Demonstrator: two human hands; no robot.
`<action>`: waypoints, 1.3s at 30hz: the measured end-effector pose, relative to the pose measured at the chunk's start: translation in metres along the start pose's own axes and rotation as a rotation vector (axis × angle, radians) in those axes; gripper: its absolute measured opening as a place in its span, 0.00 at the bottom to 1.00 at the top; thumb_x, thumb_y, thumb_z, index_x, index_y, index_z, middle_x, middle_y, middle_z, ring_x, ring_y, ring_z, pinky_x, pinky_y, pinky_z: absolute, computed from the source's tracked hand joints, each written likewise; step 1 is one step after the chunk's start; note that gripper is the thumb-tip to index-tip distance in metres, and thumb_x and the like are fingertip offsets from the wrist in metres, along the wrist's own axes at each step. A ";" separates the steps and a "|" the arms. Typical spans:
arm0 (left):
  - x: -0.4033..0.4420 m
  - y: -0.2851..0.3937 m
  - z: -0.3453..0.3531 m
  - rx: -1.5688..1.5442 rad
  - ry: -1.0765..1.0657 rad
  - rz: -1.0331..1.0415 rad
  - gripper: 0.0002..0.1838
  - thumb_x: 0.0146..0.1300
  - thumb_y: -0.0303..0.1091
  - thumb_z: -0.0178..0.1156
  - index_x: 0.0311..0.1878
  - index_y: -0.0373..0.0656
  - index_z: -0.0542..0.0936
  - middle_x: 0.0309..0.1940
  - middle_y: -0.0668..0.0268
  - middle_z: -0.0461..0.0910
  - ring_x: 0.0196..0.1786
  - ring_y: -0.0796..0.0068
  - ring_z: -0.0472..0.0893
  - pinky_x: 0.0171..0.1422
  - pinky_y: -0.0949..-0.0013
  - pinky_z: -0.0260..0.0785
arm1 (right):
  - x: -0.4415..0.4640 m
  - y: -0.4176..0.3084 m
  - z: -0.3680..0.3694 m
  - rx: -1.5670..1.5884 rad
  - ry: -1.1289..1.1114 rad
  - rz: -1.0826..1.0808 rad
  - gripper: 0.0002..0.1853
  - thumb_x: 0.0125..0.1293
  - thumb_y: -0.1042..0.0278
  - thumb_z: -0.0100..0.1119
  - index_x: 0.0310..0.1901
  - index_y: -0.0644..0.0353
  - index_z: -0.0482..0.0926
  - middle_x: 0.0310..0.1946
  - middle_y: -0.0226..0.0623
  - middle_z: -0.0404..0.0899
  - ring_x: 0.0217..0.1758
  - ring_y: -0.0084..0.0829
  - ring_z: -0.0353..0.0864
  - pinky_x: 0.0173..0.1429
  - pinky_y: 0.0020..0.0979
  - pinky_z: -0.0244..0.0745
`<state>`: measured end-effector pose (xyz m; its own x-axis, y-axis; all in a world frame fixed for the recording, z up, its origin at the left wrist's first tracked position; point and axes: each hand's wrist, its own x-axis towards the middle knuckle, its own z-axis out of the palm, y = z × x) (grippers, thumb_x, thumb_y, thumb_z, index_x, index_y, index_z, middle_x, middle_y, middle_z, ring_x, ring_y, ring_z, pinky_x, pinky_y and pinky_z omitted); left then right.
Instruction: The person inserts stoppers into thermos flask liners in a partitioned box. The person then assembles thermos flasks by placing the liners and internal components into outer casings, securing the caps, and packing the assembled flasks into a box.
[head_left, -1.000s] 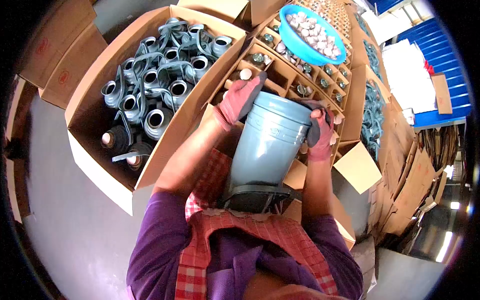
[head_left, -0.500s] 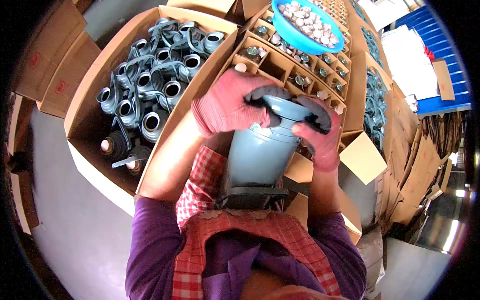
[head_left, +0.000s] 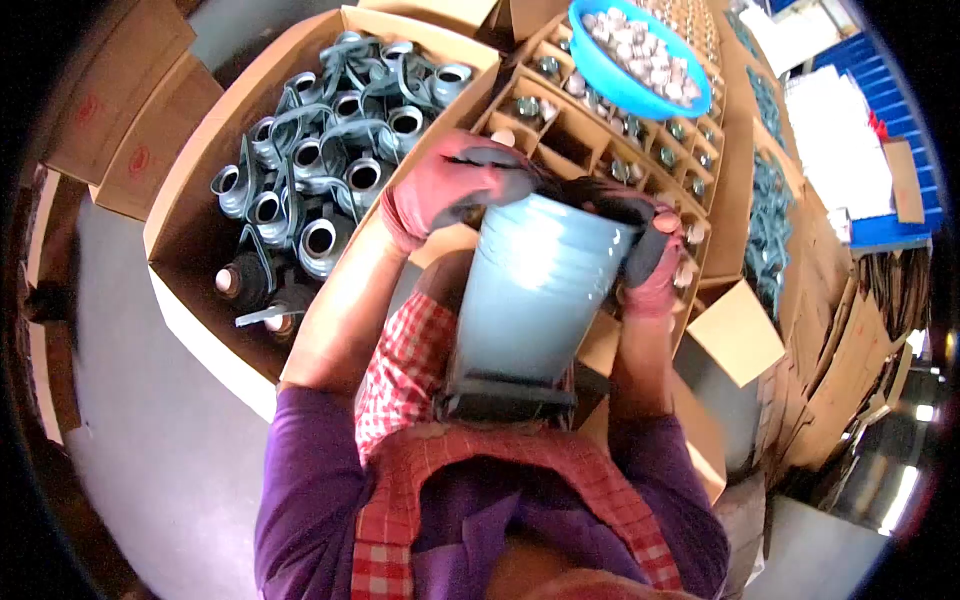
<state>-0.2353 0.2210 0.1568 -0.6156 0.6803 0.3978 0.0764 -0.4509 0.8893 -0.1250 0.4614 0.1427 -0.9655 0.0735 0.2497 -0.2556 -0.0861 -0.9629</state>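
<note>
Gripping at the rim is judged the step in hand. The pink-and-black-gloved left hand [head_left: 465,185] curls at the rim's left side; the similarly gloved right hand [head_left: 650,245] bends around its right; pressure cannot be told. The glossy blue-grey, tapered, plastic-looking vessel [head_left: 540,295] is before the red checked fabric apron [head_left: 480,440]. The next move would call for even, two-sided support.

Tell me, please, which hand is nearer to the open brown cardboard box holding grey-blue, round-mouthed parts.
Left. The gloved left hand is just beside the box; the gloved right hand is farther, across the shiny, tapered blue-grey vessel.
</note>
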 end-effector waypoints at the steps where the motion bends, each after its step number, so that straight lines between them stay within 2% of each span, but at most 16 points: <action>1: 0.002 0.023 0.014 0.240 0.073 -0.241 0.20 0.55 0.43 0.64 0.43 0.35 0.82 0.35 0.56 0.83 0.37 0.70 0.82 0.42 0.72 0.74 | 0.006 0.011 -0.001 0.259 0.048 0.079 0.40 0.64 0.30 0.39 0.52 0.67 0.75 0.47 0.42 0.80 0.45 0.31 0.80 0.51 0.33 0.75; 3: 0.016 0.044 0.052 0.693 0.028 0.114 0.17 0.53 0.40 0.65 0.40 0.36 0.82 0.31 0.54 0.81 0.34 0.62 0.82 0.40 0.68 0.73 | 0.015 0.029 0.003 0.717 -0.005 0.153 0.37 0.65 0.33 0.40 0.53 0.65 0.75 0.49 0.41 0.79 0.43 0.33 0.80 0.48 0.33 0.77; 5: 0.013 0.017 0.048 0.658 0.057 0.541 0.16 0.53 0.40 0.65 0.38 0.36 0.82 0.31 0.54 0.81 0.33 0.54 0.81 0.39 0.64 0.73 | 0.006 0.041 -0.017 0.517 0.084 0.290 0.35 0.65 0.34 0.41 0.48 0.65 0.77 0.46 0.41 0.80 0.41 0.34 0.80 0.52 0.34 0.74; 7: -0.002 0.015 0.029 0.252 0.013 0.362 0.17 0.55 0.42 0.62 0.36 0.34 0.82 0.35 0.55 0.82 0.41 0.61 0.82 0.46 0.64 0.72 | -0.003 0.005 0.011 0.036 0.227 0.036 0.34 0.68 0.37 0.39 0.37 0.66 0.79 0.38 0.45 0.81 0.40 0.39 0.80 0.53 0.40 0.74; 11: -0.031 -0.030 0.027 -0.440 0.180 -0.009 0.18 0.66 0.40 0.50 0.50 0.37 0.78 0.46 0.62 0.81 0.48 0.73 0.78 0.56 0.68 0.67 | 0.024 -0.028 0.025 0.101 -0.312 -0.527 0.30 0.69 0.41 0.40 0.32 0.63 0.79 0.40 0.50 0.80 0.50 0.46 0.77 0.57 0.51 0.70; 14: -0.073 -0.102 0.069 -0.760 0.200 -0.465 0.21 0.70 0.41 0.48 0.61 0.40 0.72 0.53 0.65 0.77 0.53 0.73 0.76 0.62 0.69 0.65 | 0.014 -0.036 0.046 0.486 -0.312 -0.259 0.29 0.69 0.39 0.41 0.47 0.61 0.75 0.57 0.50 0.69 0.63 0.46 0.68 0.65 0.51 0.64; 17: -0.122 -0.198 0.056 -0.560 0.243 0.090 0.22 0.69 0.36 0.52 0.64 0.39 0.68 0.61 0.62 0.71 0.58 0.70 0.74 0.63 0.64 0.67 | -0.016 -0.034 0.063 0.519 -0.071 -0.060 0.36 0.65 0.36 0.45 0.64 0.58 0.66 0.69 0.46 0.57 0.69 0.46 0.61 0.70 0.49 0.58; 19: -0.140 -0.127 0.035 -0.741 0.258 -0.011 0.21 0.65 0.35 0.56 0.60 0.42 0.72 0.56 0.62 0.75 0.55 0.70 0.76 0.61 0.64 0.69 | -0.053 -0.038 0.075 0.261 -0.206 -0.092 0.37 0.63 0.38 0.51 0.66 0.58 0.64 0.68 0.45 0.59 0.68 0.44 0.62 0.69 0.47 0.58; 22: -0.164 -0.051 0.020 0.727 0.647 0.110 0.21 0.56 0.39 0.63 0.53 0.44 0.78 0.43 0.60 0.82 0.45 0.64 0.82 0.50 0.68 0.73 | -0.120 -0.020 0.065 -0.288 -0.521 -0.187 0.38 0.60 0.47 0.61 0.66 0.60 0.62 0.63 0.44 0.67 0.65 0.40 0.67 0.67 0.41 0.61; 23: -0.168 -0.050 0.017 0.537 0.757 0.081 0.20 0.56 0.40 0.62 0.52 0.45 0.78 0.43 0.61 0.83 0.44 0.64 0.83 0.50 0.68 0.73 | -0.131 -0.021 0.061 -0.258 -0.463 -0.034 0.34 0.58 0.52 0.64 0.61 0.61 0.65 0.60 0.43 0.69 0.62 0.38 0.69 0.64 0.40 0.63; 25: -0.187 -0.045 -0.004 0.789 0.805 -0.096 0.19 0.58 0.40 0.61 0.51 0.44 0.79 0.43 0.63 0.83 0.46 0.67 0.82 0.51 0.69 0.73 | -0.132 -0.022 0.058 -0.324 -0.387 0.099 0.27 0.56 0.58 0.66 0.54 0.62 0.71 0.52 0.41 0.75 0.53 0.35 0.75 0.56 0.38 0.69; 28: -0.190 -0.023 -0.040 -0.892 0.831 0.331 0.21 0.71 0.42 0.42 0.61 0.44 0.71 0.58 0.64 0.75 0.57 0.73 0.75 0.60 0.69 0.67 | -0.101 -0.021 0.072 -0.845 -0.380 -0.297 0.18 0.60 0.63 0.65 0.50 0.60 0.77 0.38 0.39 0.81 0.34 0.29 0.81 0.38 0.28 0.77; 29: -0.191 -0.019 -0.058 -0.763 0.902 0.323 0.21 0.71 0.42 0.41 0.62 0.44 0.70 0.59 0.64 0.74 0.59 0.71 0.74 0.61 0.69 0.67 | -0.092 -0.022 0.100 -0.612 -0.224 0.054 0.09 0.59 0.69 0.64 0.41 0.60 0.79 0.31 0.35 0.80 0.34 0.27 0.81 0.39 0.27 0.77; 30: -0.193 -0.015 -0.081 -0.630 0.971 0.313 0.22 0.72 0.42 0.40 0.63 0.44 0.69 0.61 0.64 0.72 0.60 0.70 0.73 0.62 0.68 0.66 | -0.069 -0.019 0.127 -0.488 -0.177 0.082 0.08 0.60 0.72 0.64 0.41 0.60 0.79 0.30 0.32 0.79 0.33 0.23 0.78 0.39 0.25 0.76; 35: -0.212 -0.036 -0.184 -0.104 1.231 0.333 0.24 0.72 0.43 0.36 0.67 0.44 0.64 0.66 0.62 0.67 0.65 0.63 0.68 0.67 0.64 0.62 | 0.075 -0.006 0.267 -0.505 -0.339 -0.219 0.09 0.63 0.76 0.58 0.45 0.61 0.78 0.46 0.37 0.81 0.47 0.29 0.79 0.51 0.29 0.71; 39: -0.212 -0.081 -0.214 0.128 1.235 0.387 0.29 0.71 0.48 0.38 0.71 0.45 0.58 0.69 0.62 0.62 0.69 0.61 0.62 0.73 0.61 0.51 | 0.158 0.059 0.369 -0.445 -0.598 -0.426 0.09 0.56 0.77 0.61 0.40 0.62 0.79 0.37 0.40 0.82 0.41 0.29 0.80 0.49 0.29 0.72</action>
<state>-0.2786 -0.0100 -0.0476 -0.8426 -0.4900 0.2234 0.4420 -0.3924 0.8066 -0.3106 0.1014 0.1627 -0.6876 -0.5357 0.4901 -0.6796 0.2373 -0.6941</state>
